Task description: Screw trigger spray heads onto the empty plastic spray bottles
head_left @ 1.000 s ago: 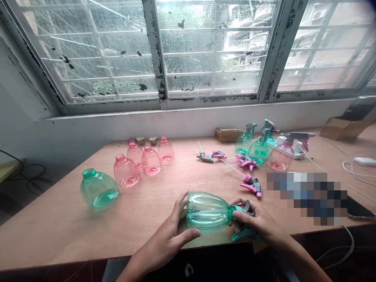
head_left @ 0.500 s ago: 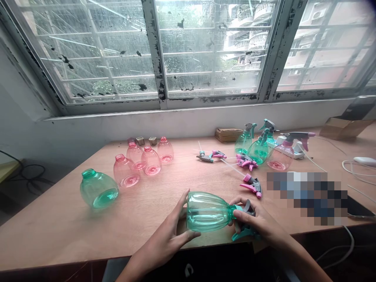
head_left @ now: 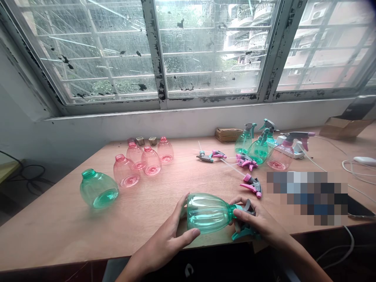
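Observation:
A clear green spray bottle [head_left: 207, 213] lies sideways in the air over the table's front edge, its base to the left. My left hand [head_left: 172, 235] cups that base, thumb along the near side and fingers behind it. At the neck, my right hand [head_left: 260, 223] has thumb and fingers closed around the collar of the grey and teal trigger spray head [head_left: 243, 234], which sits on the bottle. Part of the head is hidden by the fingers. Just beyond lies a loose pink and grey trigger sprayer [head_left: 253, 186] with its tube pointing away.
At left stand an open green bottle [head_left: 99, 190] and several open pink bottles [head_left: 127, 171]. More loose sprayers [head_left: 246, 161] lie mid-table. Several bottles with spray heads, one pink [head_left: 280, 157], stand at right near a power strip [head_left: 298, 152]. A phone [head_left: 360, 207] lies at the right edge.
My left thumb and fingers have shifted slightly on the bottle's base, and the bottle has turned or dipped a little. My right hand stays at the collar.

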### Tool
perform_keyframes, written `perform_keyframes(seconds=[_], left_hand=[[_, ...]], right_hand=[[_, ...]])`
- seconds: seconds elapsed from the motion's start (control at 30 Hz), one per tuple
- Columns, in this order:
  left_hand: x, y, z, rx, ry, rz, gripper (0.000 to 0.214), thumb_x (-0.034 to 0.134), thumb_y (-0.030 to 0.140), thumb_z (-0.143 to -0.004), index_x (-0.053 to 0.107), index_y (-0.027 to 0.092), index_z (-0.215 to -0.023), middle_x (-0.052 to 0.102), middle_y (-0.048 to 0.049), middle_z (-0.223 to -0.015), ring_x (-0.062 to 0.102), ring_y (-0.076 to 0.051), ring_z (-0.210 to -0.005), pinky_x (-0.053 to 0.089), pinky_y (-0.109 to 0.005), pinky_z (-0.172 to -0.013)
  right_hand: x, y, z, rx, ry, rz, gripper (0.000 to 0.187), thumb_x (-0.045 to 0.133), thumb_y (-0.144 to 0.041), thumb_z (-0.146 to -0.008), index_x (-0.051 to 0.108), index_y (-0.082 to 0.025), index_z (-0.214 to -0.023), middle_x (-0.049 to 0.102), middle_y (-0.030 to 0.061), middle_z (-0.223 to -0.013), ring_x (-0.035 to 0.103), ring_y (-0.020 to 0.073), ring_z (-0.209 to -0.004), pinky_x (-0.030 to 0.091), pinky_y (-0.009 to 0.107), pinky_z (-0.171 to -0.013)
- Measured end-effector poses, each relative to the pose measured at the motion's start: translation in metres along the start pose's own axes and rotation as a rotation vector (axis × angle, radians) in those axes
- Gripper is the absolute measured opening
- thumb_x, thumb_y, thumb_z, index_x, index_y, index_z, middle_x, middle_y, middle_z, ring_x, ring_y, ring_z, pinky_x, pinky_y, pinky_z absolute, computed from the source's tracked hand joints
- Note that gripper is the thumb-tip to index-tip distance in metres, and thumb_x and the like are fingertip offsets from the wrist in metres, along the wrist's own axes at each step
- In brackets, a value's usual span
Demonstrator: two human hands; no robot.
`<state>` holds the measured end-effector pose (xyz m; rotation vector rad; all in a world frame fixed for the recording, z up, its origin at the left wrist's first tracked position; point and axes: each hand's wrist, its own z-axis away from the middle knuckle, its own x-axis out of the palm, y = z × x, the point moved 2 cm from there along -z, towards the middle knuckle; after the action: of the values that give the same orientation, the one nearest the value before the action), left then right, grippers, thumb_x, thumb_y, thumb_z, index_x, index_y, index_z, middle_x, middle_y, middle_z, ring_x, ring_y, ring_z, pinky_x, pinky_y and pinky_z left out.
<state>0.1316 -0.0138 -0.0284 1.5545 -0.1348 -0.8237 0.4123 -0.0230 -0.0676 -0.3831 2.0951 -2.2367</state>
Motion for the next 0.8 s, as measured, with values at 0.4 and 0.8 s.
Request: perform_keyframes(seconds=[0.4,0.8], left_hand=[[0.0037,0.0008,-0.0016,0.024,0.061,0.022,0.097,0.071,0.029,-0.090,0.006,0.032,-0.162,0.007,0.0007,-0.173,0.011,-0.028,-0.158,0.017,-0.043,-0.130],[0.0028,0.0008,-0.0006,0.005,0.061,-0.010,0.089,0.066,0.039,-0.095,0.009,0.030,-0.163,0.008,-0.0023,-0.173,0.009,-0.029,-0.158,0.008,-0.048,-0.130]], right_hand=[[0.0012,-0.0010,-0.0010,-0.005,-0.022,-0.018,0.039,0.079,-0.048,-0.085,0.062,-0.018,-0.103,0.077,0.0018,-0.075,0.068,0.0162,-0.064,0.057,0.026,-0.060],[0.0012,-0.0009,-0.0003,-0.004,-0.029,-0.009,0.038,0.079,-0.048,-0.085,0.062,-0.018,-0.102,0.077,0.0029,-0.074,0.068,0.0182,-0.064,0.057,0.030,-0.062]])
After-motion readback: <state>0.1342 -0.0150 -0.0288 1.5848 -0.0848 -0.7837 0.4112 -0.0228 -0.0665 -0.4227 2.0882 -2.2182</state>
